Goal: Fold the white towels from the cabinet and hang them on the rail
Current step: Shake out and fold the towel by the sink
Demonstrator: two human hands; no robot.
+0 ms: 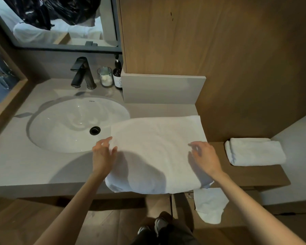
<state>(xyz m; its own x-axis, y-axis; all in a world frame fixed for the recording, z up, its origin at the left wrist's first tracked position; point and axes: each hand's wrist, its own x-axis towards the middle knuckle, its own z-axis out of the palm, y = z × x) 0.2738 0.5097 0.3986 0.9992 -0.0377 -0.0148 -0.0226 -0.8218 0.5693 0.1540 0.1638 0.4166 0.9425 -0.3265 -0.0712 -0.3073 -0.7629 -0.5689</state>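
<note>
the large white terry towel [157, 152] is a soft, slightly rumpled rectangle, laid flat in what looks like a doubled layer, with a rounded fold bulging at its near edge. it lies on the grey stone counter [16, 165] between the two hands and under both of them. its far half stretches away beyond the fingertips, its near edge hangs a little over the counter front below the wrists, and its left corner juts over the white oval basin [60, 124].

the left hand [103, 151] is at the towel's left edge, thumb on the cloth and fingers alongside the edge; i cannot tell whether it pinches the edge or only touches it. the right hand [204, 154] is over the towel's right part, fingers loosely bent and holding nothing, with a shadow beneath it.

just right of the right hand, a small folded white towel [254, 152] lies on a brown wooden ledge [254, 175]. below the right forearm a white cloth flap [208, 206] hangs down; i cannot tell if it belongs to the large towel.

counted: two hands, two towels on the surfaces, and one hanging flap. beyond the left hand there are one basin, one black faucet [82, 73], one clear glass jar [105, 76] and one dark brown pump bottle [117, 75].
</note>
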